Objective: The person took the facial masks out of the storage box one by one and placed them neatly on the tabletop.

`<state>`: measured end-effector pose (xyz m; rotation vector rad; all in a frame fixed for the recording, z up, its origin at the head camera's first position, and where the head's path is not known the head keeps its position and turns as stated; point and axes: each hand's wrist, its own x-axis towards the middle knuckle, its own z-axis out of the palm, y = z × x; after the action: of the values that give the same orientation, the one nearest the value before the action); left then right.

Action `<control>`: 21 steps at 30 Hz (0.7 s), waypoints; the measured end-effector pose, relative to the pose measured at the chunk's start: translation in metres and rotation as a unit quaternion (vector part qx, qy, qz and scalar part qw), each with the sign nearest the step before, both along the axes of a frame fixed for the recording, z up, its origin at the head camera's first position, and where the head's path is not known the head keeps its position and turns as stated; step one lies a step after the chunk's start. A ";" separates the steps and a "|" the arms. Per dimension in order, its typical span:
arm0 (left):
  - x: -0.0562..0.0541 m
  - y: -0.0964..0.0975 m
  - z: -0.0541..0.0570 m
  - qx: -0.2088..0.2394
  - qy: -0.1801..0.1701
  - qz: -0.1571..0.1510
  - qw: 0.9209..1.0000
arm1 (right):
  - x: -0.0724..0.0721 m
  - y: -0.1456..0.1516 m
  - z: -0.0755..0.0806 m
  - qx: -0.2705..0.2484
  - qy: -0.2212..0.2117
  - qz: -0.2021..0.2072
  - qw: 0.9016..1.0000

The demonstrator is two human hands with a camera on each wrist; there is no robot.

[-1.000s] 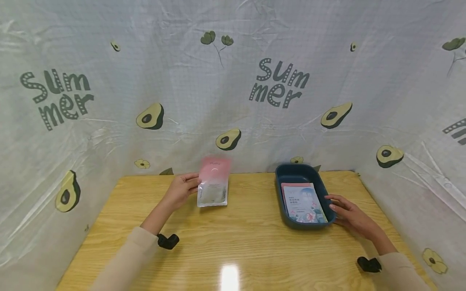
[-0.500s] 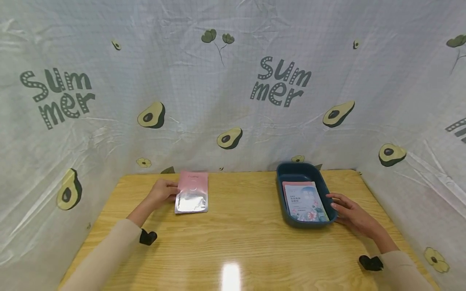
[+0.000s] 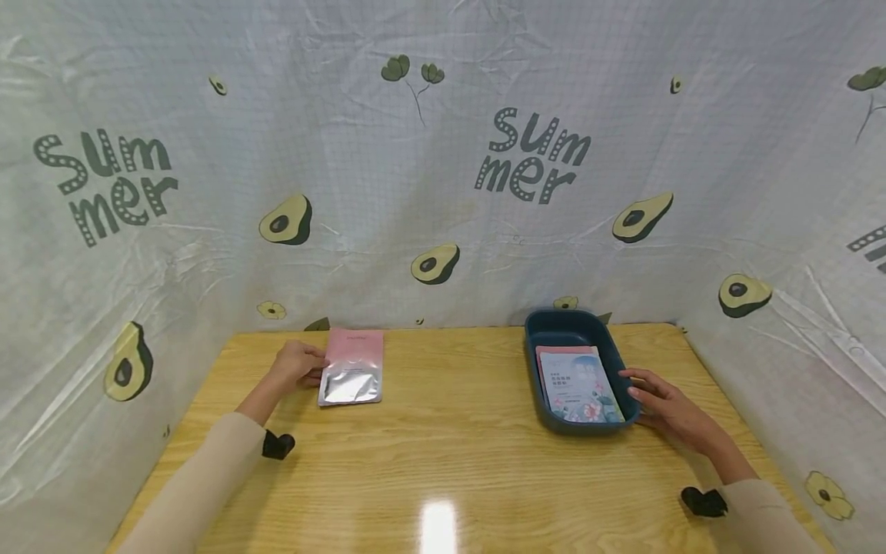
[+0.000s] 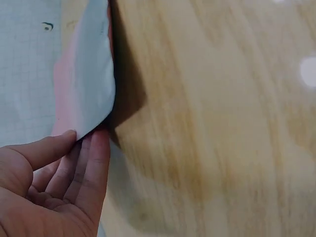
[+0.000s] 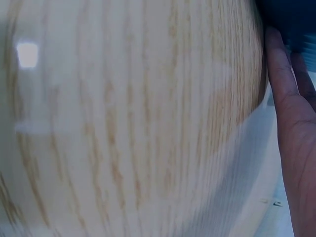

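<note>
Near the back left of the table, my left hand [image 3: 296, 365] pinches the left edge of a flat sachet [image 3: 354, 366], pink at the top and shiny silver below. In the left wrist view the thumb lies on one face of the sachet [image 4: 94, 74] and the fingers are behind it; a shadow falls on the wood beside it. To the right, my right hand [image 3: 667, 408] touches the right side of a dark blue bin [image 3: 550, 419] with extended fingers. Inside the bin lies a light blue floral packet [image 3: 577, 385] over a pink one [image 3: 547, 352].
The wooden table [image 3: 443, 454] reaches back to a white sheet [image 3: 360, 192] printed with avocados, which also hangs along both sides. Black straps [image 3: 278, 445] sit at the wrists.
My left hand has carried the sachet leftward and lowered it toward the table. The right hand stays at the bin's side, and the packets in the bin have not moved.
</note>
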<state>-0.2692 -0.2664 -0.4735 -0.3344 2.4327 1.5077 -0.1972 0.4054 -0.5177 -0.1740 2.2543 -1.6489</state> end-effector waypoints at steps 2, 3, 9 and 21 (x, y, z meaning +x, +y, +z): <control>-0.002 -0.001 0.002 -0.003 -0.011 0.011 1.000 | 0.000 0.000 0.001 0.002 0.002 0.001 1.000; -0.003 -0.002 0.002 -0.009 -0.014 0.012 1.000 | 0.000 0.000 0.001 0.004 0.004 0.002 1.000; -0.008 -0.006 0.000 -0.019 -0.013 0.015 1.000 | 0.001 -0.002 0.002 0.005 0.002 0.002 1.000; -0.011 -0.004 -0.005 -0.031 0.010 -0.020 0.999 | 0.003 -0.001 0.003 0.003 0.005 0.008 1.000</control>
<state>-0.2805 -0.2708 -0.4782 -0.2829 2.4903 1.4268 -0.1944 0.4049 -0.5142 -0.1996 2.2583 -1.6372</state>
